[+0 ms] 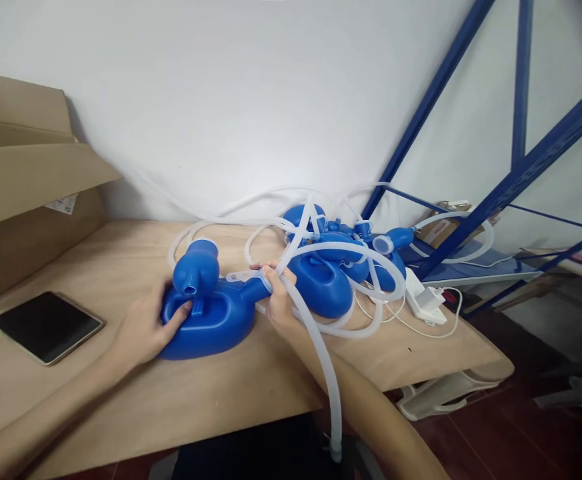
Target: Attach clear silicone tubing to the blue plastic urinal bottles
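Note:
A blue plastic bottle (215, 333) lies on the wooden table, with a rounded blue spouted piece (197, 267) on top of it. My left hand (151, 323) grips the bottle's left end, thumb over the recessed handle. At the bottle's neck on the right, my right hand (278, 293) is closed around the white cap end and a translucent hose. That hose (328, 373) hangs down past the table's front edge. Several more blue bottles (323, 287) with coiled translucent hoses lie just right of my right hand.
A tablet (47, 327) lies at the left, below an open cardboard box (35, 193). A white power strip (425, 300) with cables sits at the table's right. Blue metal shelving (445, 243) stands behind it against the wall.

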Demonstrator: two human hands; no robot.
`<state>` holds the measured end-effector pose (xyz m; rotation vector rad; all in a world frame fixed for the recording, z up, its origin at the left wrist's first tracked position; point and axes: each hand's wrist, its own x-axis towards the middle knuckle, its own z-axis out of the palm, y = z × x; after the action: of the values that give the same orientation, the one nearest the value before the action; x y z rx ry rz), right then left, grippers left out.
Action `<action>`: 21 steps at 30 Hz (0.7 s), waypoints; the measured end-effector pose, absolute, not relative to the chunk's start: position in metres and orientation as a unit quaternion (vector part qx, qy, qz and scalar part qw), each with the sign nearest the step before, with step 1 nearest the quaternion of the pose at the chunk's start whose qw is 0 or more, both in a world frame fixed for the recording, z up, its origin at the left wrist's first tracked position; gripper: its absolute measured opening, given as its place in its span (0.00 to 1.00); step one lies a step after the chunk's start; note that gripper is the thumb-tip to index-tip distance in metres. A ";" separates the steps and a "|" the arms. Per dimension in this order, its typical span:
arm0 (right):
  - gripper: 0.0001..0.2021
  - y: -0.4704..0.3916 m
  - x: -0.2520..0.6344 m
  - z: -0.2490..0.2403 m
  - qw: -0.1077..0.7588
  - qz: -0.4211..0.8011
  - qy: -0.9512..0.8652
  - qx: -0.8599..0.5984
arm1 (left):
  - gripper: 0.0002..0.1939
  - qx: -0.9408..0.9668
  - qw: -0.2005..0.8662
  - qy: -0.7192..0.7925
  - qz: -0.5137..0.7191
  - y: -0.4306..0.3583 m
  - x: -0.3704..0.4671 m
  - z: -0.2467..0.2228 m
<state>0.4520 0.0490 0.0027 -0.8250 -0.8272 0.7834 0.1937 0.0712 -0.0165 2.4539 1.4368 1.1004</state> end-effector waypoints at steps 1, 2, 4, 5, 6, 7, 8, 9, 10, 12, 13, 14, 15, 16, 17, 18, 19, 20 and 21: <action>0.10 0.049 0.455 0.004 0.753 0.359 -0.399 -0.381 | 0.28 0.790 0.024 0.463 0.401 0.068 0.194 -0.016; 0.10 0.048 0.459 0.005 0.743 0.354 -0.418 -0.384 | 0.30 0.771 -0.020 0.448 0.452 0.062 0.195 -0.015; 0.12 0.045 0.467 0.007 0.718 0.331 -0.465 -0.399 | 0.31 0.741 -0.155 0.369 0.539 0.043 0.201 -0.007; 0.13 0.044 0.472 0.006 0.702 0.313 -0.495 -0.405 | 0.30 0.746 -0.219 0.311 0.546 0.032 0.207 -0.001; 0.15 0.044 0.476 0.005 0.686 0.291 -0.529 -0.406 | 0.29 0.761 -0.268 0.255 0.533 0.020 0.216 0.005; 0.17 0.044 0.480 0.004 0.671 0.268 -0.563 -0.400 | 0.27 0.799 -0.291 0.194 0.489 0.009 0.227 0.011; 0.19 0.044 0.483 0.001 0.658 0.247 -0.595 -0.390 | 0.25 0.829 -0.286 0.202 0.436 0.000 0.241 0.017; 0.22 0.045 0.486 -0.002 0.648 0.226 -0.622 -0.378 | 0.24 0.834 -0.286 0.227 0.412 -0.006 0.256 0.022; 0.24 0.045 0.487 -0.005 0.641 0.206 -0.640 -0.370 | 0.25 0.834 -0.289 0.253 0.395 -0.010 0.270 0.025; 0.25 0.047 0.489 -0.010 0.634 0.172 -0.659 -0.366 | 0.29 0.830 -0.291 0.313 0.358 -0.010 0.295 0.025; 0.24 0.047 0.489 -0.011 0.632 0.158 -0.664 -0.367 | 0.31 0.825 -0.285 0.343 0.346 -0.008 0.303 0.023; 0.24 0.047 0.489 -0.012 0.632 0.145 -0.667 -0.366 | 0.33 0.821 -0.276 0.368 0.338 -0.005 0.309 0.020; 0.23 0.047 0.489 -0.013 0.632 0.136 -0.670 -0.365 | 0.33 0.817 -0.265 0.385 0.336 -0.002 0.312 0.016; 0.22 0.047 0.488 -0.012 0.630 0.131 -0.673 -0.364 | 0.32 0.814 -0.255 0.396 0.340 0.000 0.314 0.012; 0.22 0.047 0.488 -0.012 0.628 0.129 -0.677 -0.362 | 0.31 0.811 -0.246 0.402 0.346 0.001 0.314 0.008; 0.22 0.047 0.488 -0.012 0.628 0.129 -0.678 -0.359 | 0.29 0.809 -0.237 0.406 0.353 0.001 0.314 0.006; 0.21 0.046 0.488 -0.011 0.630 0.131 -0.677 -0.356 | 0.27 0.806 -0.230 0.411 0.359 0.001 0.314 0.004; 0.21 0.046 0.488 -0.010 0.633 0.133 -0.676 -0.353 | 0.26 0.804 -0.223 0.415 0.363 0.000 0.315 0.002; 0.21 0.046 0.488 -0.010 0.637 0.134 -0.674 -0.350 | 0.25 0.801 -0.218 0.419 0.367 -0.001 0.316 0.002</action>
<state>0.4875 0.0457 -0.0098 -0.7999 -1.5388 0.3057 0.3163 -0.0012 0.0017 2.9405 1.5389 1.3447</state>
